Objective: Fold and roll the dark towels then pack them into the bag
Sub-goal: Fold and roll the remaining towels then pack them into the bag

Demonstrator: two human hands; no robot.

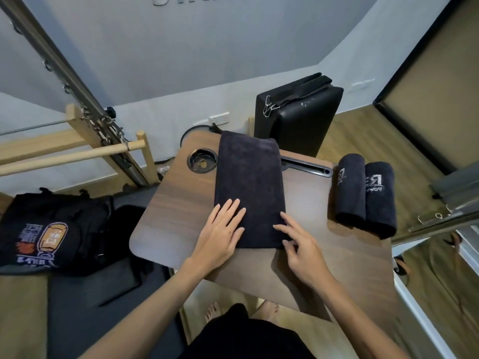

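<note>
A dark towel point(248, 182) lies folded into a long strip on the wooden table point(181, 203), running away from me. My left hand point(223, 229) rests flat on its near left part with straight fingers. My right hand point(298, 239) touches the near right corner, fingers lightly bent at the towel's edge. Two rolled dark towels point(365, 195) with white lettering lie side by side at the table's right edge. A black bag point(49, 229) with an orange print sits on the left, below the table.
A cup-holder hole point(202, 161) and a slot point(305, 167) are set into the table's far side. A black padded box point(298, 110) stands behind it. Wooden bars and a metal frame point(85, 125) rise at the left. My bare feet point(215, 310) show below.
</note>
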